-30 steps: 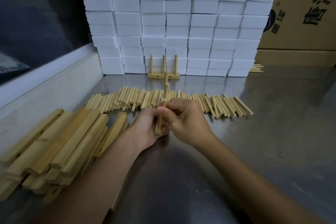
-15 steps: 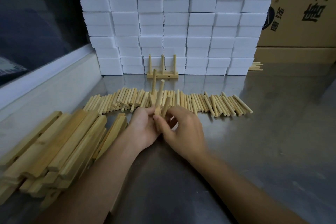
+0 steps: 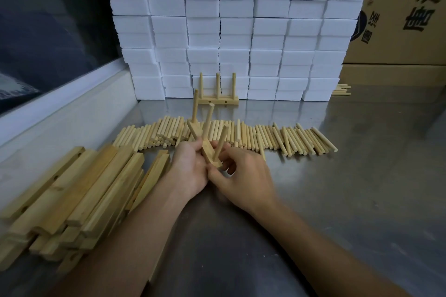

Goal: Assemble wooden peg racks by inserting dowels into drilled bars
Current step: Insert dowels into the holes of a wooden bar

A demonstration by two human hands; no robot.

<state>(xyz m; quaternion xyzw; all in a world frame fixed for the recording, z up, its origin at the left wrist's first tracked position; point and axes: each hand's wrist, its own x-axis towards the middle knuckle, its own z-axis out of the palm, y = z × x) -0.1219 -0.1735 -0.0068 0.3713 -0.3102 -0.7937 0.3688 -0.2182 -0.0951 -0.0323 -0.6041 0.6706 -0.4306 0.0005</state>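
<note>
- Soft, fairly dim indoor light, brightest on the wall of stacked white foam blocks (image 3: 231, 31).
- The grey brushed-metal bench (image 3: 350, 176) gives a dull sheen and faint reflections just in front of those blocks.
- The right hand (image 3: 243, 176) is slightly motion-blurred.
- Wide-angle bending curves straight lines left of the blocks; the corners darken.

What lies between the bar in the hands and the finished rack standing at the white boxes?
In the head view, the row of loose dowels lies between the held bar and the finished rack, then bare metal table.
</note>
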